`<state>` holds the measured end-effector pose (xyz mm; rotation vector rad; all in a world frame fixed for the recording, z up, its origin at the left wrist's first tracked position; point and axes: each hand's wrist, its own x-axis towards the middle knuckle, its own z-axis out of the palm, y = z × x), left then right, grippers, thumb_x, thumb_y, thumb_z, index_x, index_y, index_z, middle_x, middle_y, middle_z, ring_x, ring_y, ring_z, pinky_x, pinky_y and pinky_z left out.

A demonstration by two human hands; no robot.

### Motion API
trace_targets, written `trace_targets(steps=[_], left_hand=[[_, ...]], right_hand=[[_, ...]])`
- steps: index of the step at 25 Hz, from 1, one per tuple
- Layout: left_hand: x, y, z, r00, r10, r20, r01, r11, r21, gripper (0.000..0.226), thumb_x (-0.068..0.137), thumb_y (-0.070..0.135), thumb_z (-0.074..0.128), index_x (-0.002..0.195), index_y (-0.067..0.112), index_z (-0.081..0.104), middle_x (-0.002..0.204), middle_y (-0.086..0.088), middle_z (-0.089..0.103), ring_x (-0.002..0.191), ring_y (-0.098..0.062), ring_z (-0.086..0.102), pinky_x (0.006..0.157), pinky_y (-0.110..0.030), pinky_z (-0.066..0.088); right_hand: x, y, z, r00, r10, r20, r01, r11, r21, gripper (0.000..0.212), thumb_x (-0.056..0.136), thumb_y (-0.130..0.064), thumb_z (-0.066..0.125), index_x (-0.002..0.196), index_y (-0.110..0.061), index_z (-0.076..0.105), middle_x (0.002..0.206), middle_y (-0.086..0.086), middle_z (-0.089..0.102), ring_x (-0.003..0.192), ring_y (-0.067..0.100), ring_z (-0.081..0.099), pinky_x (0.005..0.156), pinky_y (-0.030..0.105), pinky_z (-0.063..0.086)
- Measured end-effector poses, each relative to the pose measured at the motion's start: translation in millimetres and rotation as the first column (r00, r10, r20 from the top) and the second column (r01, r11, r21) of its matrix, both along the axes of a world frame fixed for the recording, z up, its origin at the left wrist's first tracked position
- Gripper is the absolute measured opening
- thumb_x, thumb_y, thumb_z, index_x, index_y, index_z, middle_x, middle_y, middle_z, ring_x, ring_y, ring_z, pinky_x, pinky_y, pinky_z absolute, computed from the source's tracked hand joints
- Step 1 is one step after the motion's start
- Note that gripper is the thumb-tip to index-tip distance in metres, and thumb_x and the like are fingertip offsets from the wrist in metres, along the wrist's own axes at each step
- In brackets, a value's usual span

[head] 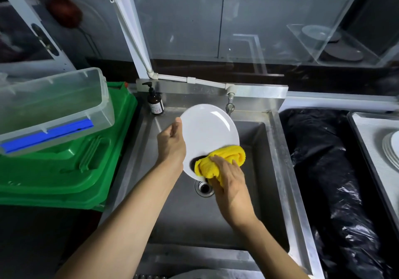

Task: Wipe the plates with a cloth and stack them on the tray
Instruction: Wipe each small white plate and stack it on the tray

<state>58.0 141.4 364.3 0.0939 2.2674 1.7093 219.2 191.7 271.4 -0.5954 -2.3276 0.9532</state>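
Plate over sink, tray off to the right

Item one: white plate [208,131], held tilted above the sink [257,166], its face turned toward us and its long axis running from the far tap side down to the near drain side.

Item two: left hand [171,142], curled round the plate's left rim and carrying its weight.

Item three: right hand [230,181], holding the bunched yellow cloth [222,159] and pressing it on the plate's near rim.

Item four: tray [367,140], at the right edge of view, well apart from the sink, with black sheeting [319,159] between. It already bears stacked plates [391,149].

We judge that the plate must travel rightward. The right hand is nearer the tray, yet the left one has the plate.

Writing: we note a label on the pump bottle [155,102], too small to read.
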Motion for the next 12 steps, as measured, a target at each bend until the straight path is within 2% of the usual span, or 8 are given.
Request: trace_targets(steps=[3, 4, 6, 7, 9, 12], left_hand=[[2.6, 2.3, -4.8, 0.999, 0.017, 0.036, -0.02, 0.996, 0.081, 0.03, 0.102, 0.041, 0.049, 0.083, 0.021, 0.06, 0.07, 0.008, 0.06, 0.073, -0.018, 0.057, 0.061, -0.021, 0.045], [2.4, 1.5, -4.3, 0.999, 0.014, 0.035, -0.017, 0.996, 0.087, 0.029, 0.103, 0.041, 0.048, 0.086, 0.022, 0.061, 0.072, 0.011, 0.06, 0.072, -0.016, 0.058, 0.059, -0.018, 0.045], [3.8, -1.0, -0.2, 1.0, 0.002, 0.013, -0.002, 1.0, 0.024, 0.024, 0.104, 0.04, 0.046, 0.093, 0.025, 0.061, 0.073, 0.011, 0.058, 0.064, -0.007, 0.053, 0.044, -0.007, 0.037], [4.2, -2.8, 2.9, 1.0, 0.005, 0.004, -0.005, 1.0, 0.007, 0.023, 0.104, 0.04, 0.045, 0.094, 0.025, 0.061, 0.074, 0.009, 0.059, 0.063, -0.003, 0.051, 0.039, -0.006, 0.034], [2.3, -6.0, 1.8, 1.0, -0.001, 0.008, 0.001, 1.0, 0.019, 0.023, 0.104, 0.039, 0.046, 0.094, 0.024, 0.06, 0.081, 0.003, 0.064, 0.064, -0.001, 0.052, 0.039, -0.007, 0.035], [-0.4, -11.2, 3.5, 0.999, -0.036, 0.038, 0.035, 0.999, 0.034, 0.029, 0.104, 0.04, 0.045, 0.082, 0.026, 0.058, 0.073, 0.011, 0.06, 0.063, -0.001, 0.052, 0.042, -0.007, 0.038]], right_hand=[[-13.0, -25.6, 15.8, 0.994, 0.107, -0.031, -0.109, 0.992, -0.055, 0.042, 0.098, -0.029, 0.061, 0.138, -0.025, 0.052, 0.136, -0.009, 0.058, 0.124, 0.014, 0.052, 0.107, 0.046, 0.044], [-16.7, -28.9, 19.9, 0.991, 0.127, -0.038, -0.128, 0.991, -0.039, 0.042, 0.098, -0.032, 0.06, 0.138, -0.026, 0.05, 0.138, -0.009, 0.057, 0.126, 0.014, 0.05, 0.108, 0.048, 0.044], [-18.8, -28.6, 21.2, 0.988, 0.15, -0.035, -0.15, 0.989, -0.004, 0.045, 0.097, -0.027, 0.064, 0.139, -0.026, 0.049, 0.14, -0.01, 0.055, 0.129, 0.015, 0.05, 0.11, 0.051, 0.043], [-16.9, -27.4, 18.5, 0.987, 0.159, -0.033, -0.159, 0.987, 0.012, 0.046, 0.096, -0.024, 0.067, 0.139, -0.025, 0.05, 0.141, -0.009, 0.056, 0.13, 0.015, 0.05, 0.11, 0.052, 0.043], [-6.6, -26.0, 8.9, 0.99, 0.139, -0.031, -0.137, 0.989, 0.054, 0.046, 0.096, -0.023, 0.068, 0.139, -0.021, 0.054, 0.141, -0.007, 0.058, 0.131, 0.012, 0.05, 0.111, 0.051, 0.041], [13.0, -15.1, -5.5, 1.0, 0.006, -0.017, -0.004, 0.995, 0.101, 0.044, 0.093, -0.015, 0.069, 0.136, -0.018, 0.058, 0.137, -0.007, 0.059, 0.128, 0.01, 0.05, 0.111, 0.051, 0.04]])
